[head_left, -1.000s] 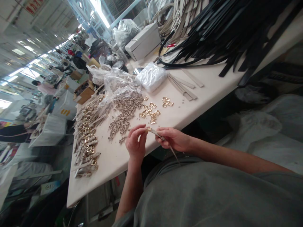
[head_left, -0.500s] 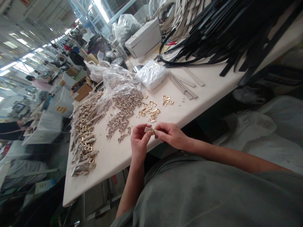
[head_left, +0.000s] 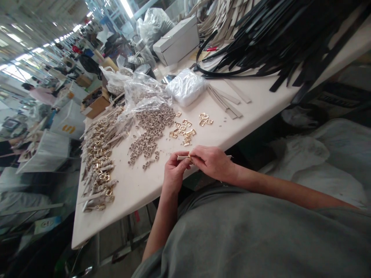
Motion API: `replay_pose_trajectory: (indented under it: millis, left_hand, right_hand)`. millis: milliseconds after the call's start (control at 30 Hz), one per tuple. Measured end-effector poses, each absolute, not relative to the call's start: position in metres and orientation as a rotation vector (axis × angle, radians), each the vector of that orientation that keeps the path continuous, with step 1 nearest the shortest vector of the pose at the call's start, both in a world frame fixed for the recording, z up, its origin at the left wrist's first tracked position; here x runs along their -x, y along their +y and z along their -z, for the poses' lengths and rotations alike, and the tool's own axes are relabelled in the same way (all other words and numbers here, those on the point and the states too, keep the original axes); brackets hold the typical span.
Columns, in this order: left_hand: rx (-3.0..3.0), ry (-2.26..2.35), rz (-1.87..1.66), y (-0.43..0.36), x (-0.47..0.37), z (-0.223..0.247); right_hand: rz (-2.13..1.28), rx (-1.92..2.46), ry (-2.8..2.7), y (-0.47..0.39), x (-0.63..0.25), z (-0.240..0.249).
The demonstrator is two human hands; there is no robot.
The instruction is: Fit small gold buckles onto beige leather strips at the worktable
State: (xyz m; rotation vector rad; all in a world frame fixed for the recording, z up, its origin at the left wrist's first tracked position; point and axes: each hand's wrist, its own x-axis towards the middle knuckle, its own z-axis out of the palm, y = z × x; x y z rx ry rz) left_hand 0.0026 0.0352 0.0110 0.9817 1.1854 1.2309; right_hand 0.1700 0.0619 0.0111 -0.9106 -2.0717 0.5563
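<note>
Near the table's front edge, my left hand [head_left: 174, 172] pinches a short beige strap [head_left: 182, 157]. My right hand [head_left: 213, 162] is closed at the strap's right end, where a small gold buckle [head_left: 189, 157] shows between the fingertips of both hands. Just beyond the hands lie loose gold buckles [head_left: 187, 131]. To their left is a pile of small beige loops [head_left: 147, 135]. A long heap of beige straps with gold buckles [head_left: 100, 166] runs along the left side of the table.
On the table [head_left: 130, 200] also lie a clear plastic bag [head_left: 145, 90], a white wrapped packet [head_left: 186, 87], flat beige strips [head_left: 223, 100], a white box [head_left: 176, 40] and a large bundle of black straps [head_left: 261, 42]. A person [head_left: 42, 94] is far left.
My right hand has turned slightly, with its back more toward the camera. The gold buckle shows more clearly between the fingertips. The view has shifted a little.
</note>
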Motion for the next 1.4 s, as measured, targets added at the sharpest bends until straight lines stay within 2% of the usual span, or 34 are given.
replay_pose_trajectory:
  millis: [167, 333, 567, 733, 1200, 1400]
  left_hand:
    - [-1.089, 1.216, -1.274, 0.034, 0.0, -0.013]
    - [-1.014, 1.044, -1.372, 0.031, -0.002, -0.016]
    - [-0.618, 1.015, -1.395, 0.031, -0.003, -0.017]
    - [-0.572, 1.043, -1.386, 0.032, -0.011, -0.011]
    - [-0.734, 1.054, -1.468, 0.024, -0.017, -0.002]
    - [-0.665, 1.109, -1.32, 0.027, -0.011, -0.003]
  right_hand:
    - [-0.668, 0.97, -2.062, 0.063, -0.169, -0.013]
    - [-0.793, 0.926, -2.045, 0.063, -0.169, -0.023]
    - [-0.696, 0.831, -2.24, 0.063, -0.175, -0.029]
    - [-0.61, 0.756, -2.237, 0.063, -0.173, -0.021]
    - [-0.745, 0.857, -2.168, 0.065, -0.171, -0.015]
    - [-0.847, 0.807, -2.199, 0.066, -0.173, -0.017]
